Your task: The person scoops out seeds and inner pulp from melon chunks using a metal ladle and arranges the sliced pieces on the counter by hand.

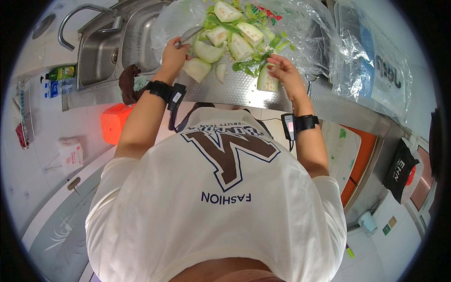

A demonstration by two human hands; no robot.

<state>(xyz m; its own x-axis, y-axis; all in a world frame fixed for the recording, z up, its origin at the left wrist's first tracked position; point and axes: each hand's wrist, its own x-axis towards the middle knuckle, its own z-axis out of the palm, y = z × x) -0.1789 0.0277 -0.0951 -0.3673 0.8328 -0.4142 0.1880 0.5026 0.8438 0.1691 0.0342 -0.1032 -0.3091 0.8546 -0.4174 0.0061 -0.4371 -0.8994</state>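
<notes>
My left hand (174, 58) is closed around the handle of a knife (190, 34), whose blade points up and right toward the cut vegetables. At the right, the fingers of my right hand (284, 70) touch a piece of pale green gourd (267, 78) with seeds in its flesh; whether they grip it is hard to tell. Several more gourd pieces (240, 46) lie between the hands, among green leaves and peelings (248, 66). A gourd wedge (198, 69) rests just below my left hand, with a small pale slice (221, 73) beside it.
Clear plastic bags (299, 31) spread behind and beside the gourd pieces on the textured metal counter (229, 92). A double steel sink (100, 58) with a faucet (67, 24) is at the left, a brown cloth (127, 83) near its edge. Another plastic package (373, 63) lies at the right.
</notes>
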